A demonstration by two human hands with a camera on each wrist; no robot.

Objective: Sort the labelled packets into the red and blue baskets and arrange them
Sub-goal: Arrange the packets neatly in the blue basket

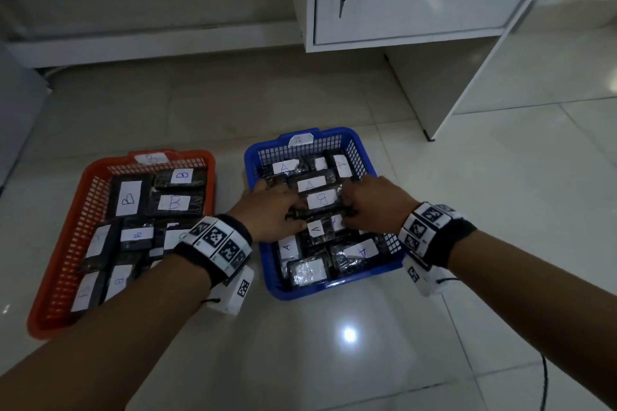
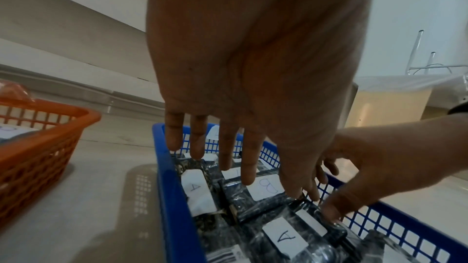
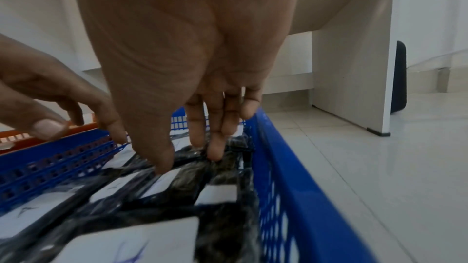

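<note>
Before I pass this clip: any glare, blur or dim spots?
Head view: dim overall, with a round lamp glare on the floor tiles. Left wrist view: the B packet stays readable. Right wrist view: nearest packet label is smeared and soft.

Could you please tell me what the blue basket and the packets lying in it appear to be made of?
The blue basket looks like moulded plastic: uniform colour, slightly glossy rim, lattice walls. The packets seem wrapped in clear glossy film, judging by crinkled highlights over dark contents; what is inside cannot be told. Their white labels look like matt paper with handwritten letters.
</note>
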